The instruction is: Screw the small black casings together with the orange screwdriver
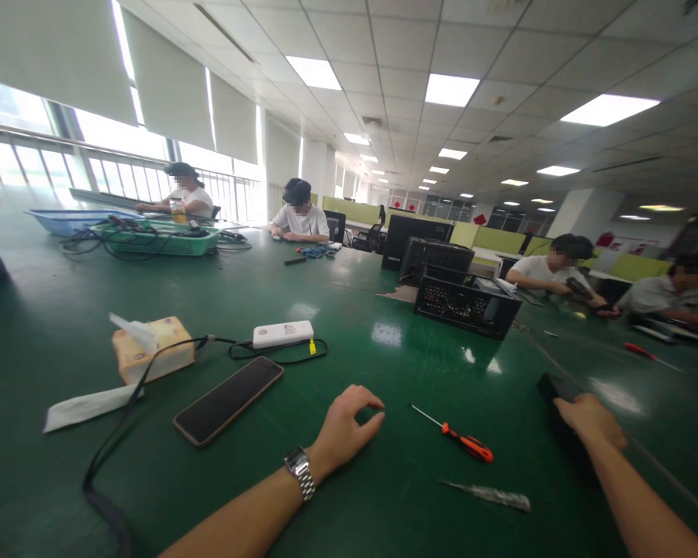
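My left hand point(349, 430), with a metal watch point(300, 471) on its wrist, rests over the green table, thumb and fingertips apart and nothing between them. At the right, my right hand point(593, 422) grips a long black object point(558, 403), whose lower part is partly hidden by the hand and forearm. Between my hands lie an orange and black screwdriver point(468, 443) and a clear-handled one point(494, 494). A dark-screened phone point(229, 400) lies left of my left hand. Beyond the phone is a white power strip point(283, 334) with a black cable.
A tissue pack point(154, 349) sits at the left. Farther back are a green basket point(191, 244) of cables, a blue basket point(63, 221) and black computer cases point(465, 302). A red screwdriver point(640, 351) lies at the right. Several people sit around the table.
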`<action>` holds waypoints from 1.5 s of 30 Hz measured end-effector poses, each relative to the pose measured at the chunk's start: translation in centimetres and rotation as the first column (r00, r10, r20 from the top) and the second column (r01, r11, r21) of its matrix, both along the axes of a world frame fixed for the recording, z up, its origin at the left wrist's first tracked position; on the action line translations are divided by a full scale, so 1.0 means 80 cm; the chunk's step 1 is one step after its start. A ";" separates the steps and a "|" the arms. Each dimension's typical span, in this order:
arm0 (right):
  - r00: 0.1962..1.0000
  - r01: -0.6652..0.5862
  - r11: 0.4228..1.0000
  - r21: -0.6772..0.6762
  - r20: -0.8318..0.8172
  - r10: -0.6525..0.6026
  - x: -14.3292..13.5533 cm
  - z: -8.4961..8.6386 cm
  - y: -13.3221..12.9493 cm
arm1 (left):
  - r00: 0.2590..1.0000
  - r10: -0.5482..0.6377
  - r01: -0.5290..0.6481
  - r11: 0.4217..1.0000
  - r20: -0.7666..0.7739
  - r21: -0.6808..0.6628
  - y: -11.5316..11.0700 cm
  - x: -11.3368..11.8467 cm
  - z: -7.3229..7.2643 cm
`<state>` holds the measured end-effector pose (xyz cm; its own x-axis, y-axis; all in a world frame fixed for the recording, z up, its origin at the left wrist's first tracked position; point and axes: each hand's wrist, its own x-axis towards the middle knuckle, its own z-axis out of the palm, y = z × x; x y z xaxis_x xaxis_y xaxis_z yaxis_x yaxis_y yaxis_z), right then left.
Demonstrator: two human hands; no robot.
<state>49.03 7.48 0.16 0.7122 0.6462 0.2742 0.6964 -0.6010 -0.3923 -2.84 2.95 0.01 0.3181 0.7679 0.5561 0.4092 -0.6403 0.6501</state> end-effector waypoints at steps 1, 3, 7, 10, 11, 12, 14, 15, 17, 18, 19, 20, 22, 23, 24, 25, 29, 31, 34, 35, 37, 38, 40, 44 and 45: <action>0.998 0.052 0.998 -0.035 -0.027 -0.053 -0.002 0.000 -0.004 | 1.000 -0.005 0.005 1.000 0.000 -0.002 0.000 0.000 0.000; 0.989 0.120 0.988 -0.095 -0.070 -0.127 -0.006 0.000 -0.013 | 1.000 -0.012 0.012 1.000 0.002 -0.002 0.000 0.000 0.001; 0.985 0.121 0.988 -0.100 -0.114 -0.133 -0.018 0.005 -0.033 | 1.000 -0.020 0.020 1.000 0.010 -0.005 0.000 0.000 0.002; 0.990 0.116 0.993 0.000 -0.076 -0.115 -0.030 0.010 -0.046 | 1.000 -0.022 0.022 1.000 0.006 0.005 -0.001 0.001 0.001; 0.993 0.108 0.993 0.038 -0.050 -0.107 -0.035 0.012 -0.049 | 1.000 -0.023 0.023 1.000 0.003 0.011 -0.001 0.001 0.001; 0.996 0.092 0.992 0.084 -0.017 -0.091 -0.042 0.014 -0.052 | 1.000 -0.024 0.024 1.000 -0.001 0.016 -0.001 0.001 0.000; 0.996 0.009 0.974 0.228 0.086 -0.030 -0.060 0.019 -0.056 | 0.999 -0.032 0.032 0.999 -0.009 0.027 -0.002 0.001 0.000; 0.989 -0.069 0.947 0.313 0.148 0.023 -0.073 0.022 -0.058 | 0.999 -0.036 0.036 0.999 -0.013 0.029 -0.002 0.001 -0.001; 0.955 -0.267 0.843 0.466 0.242 0.169 -0.108 0.025 -0.064 | 0.999 -0.043 0.043 0.999 -0.018 0.025 -0.003 0.001 -0.001; 0.926 -0.374 0.786 0.492 0.242 0.289 -0.129 0.026 -0.069 | 0.999 -0.046 0.046 0.999 -0.018 0.018 -0.003 0.001 -0.001; 0.891 -0.450 0.717 0.531 0.222 0.395 -0.153 0.025 -0.075 | 0.999 -0.052 0.052 0.999 -0.017 0.007 -0.002 0.001 0.000; 0.834 -0.528 0.649 0.548 0.193 0.516 -0.179 0.024 -0.082 | 0.998 -0.061 0.061 0.998 -0.014 -0.008 -0.003 0.001 0.000; 0.658 -0.685 0.519 0.511 0.127 0.743 -0.232 0.018 -0.102 | 0.995 -0.100 0.100 0.994 -0.013 -0.042 -0.003 0.001 0.001; 0.564 -0.754 0.465 0.465 0.093 0.821 -0.257 0.015 -0.112 | 0.992 -0.127 0.125 0.991 -0.019 -0.056 -0.003 0.001 0.001; 0.465 -0.824 0.410 0.392 0.052 0.884 -0.279 0.013 -0.122 | 0.987 -0.156 0.154 0.986 -0.031 -0.066 -0.004 0.001 0.001; 0.396 -0.869 0.360 0.340 0.039 0.918 -0.298 0.011 -0.130 | 0.981 -0.188 0.184 0.980 -0.055 -0.072 -0.005 0.001 0.001; 0.259 -0.954 0.261 0.146 -0.033 0.965 -0.325 0.013 -0.140 | 0.936 -0.287 0.274 0.957 -0.204 -0.089 -0.007 0.003 0.002; 0.352 -0.929 0.351 0.115 -0.012 0.936 -0.312 0.016 -0.129 | 0.925 -0.297 0.280 0.954 -0.237 -0.103 -0.007 0.003 0.004; 0.534 -0.845 0.531 0.064 0.051 0.844 -0.279 0.012 -0.108 | 0.926 -0.294 0.268 0.953 -0.236 -0.139 -0.009 0.004 0.009; 0.555 -0.832 0.555 0.028 0.029 0.831 -0.270 0.008 -0.103 | 0.926 -0.294 0.263 0.952 -0.236 -0.156 -0.010 0.004 0.011; 0.561 -0.827 0.561 -0.016 -0.049 0.826 -0.258 0.001 -0.095 | 0.928 -0.290 0.248 0.949 -0.233 -0.193 -0.011 0.003 0.015; 0.557 -0.830 0.557 -0.016 -0.082 0.827 -0.255 -0.003 -0.094 | 0.929 -0.291 0.244 0.946 -0.229 -0.213 -0.012 0.004 0.017; 0.561 -0.824 0.566 0.019 -0.112 0.820 -0.255 -0.008 -0.094 | 0.933 -0.294 0.239 0.938 -0.210 -0.252 -0.014 0.004 0.020; 0.588 -0.787 0.603 0.131 -0.140 0.797 -0.256 -0.009 -0.096 | 0.935 -0.318 0.245 0.897 -0.154 -0.368 -0.014 0.007 0.023; 0.595 -0.772 0.614 0.166 -0.155 0.789 -0.255 -0.006 -0.097 | 0.933 -0.333 0.253 0.877 -0.137 -0.409 -0.013 0.008 0.024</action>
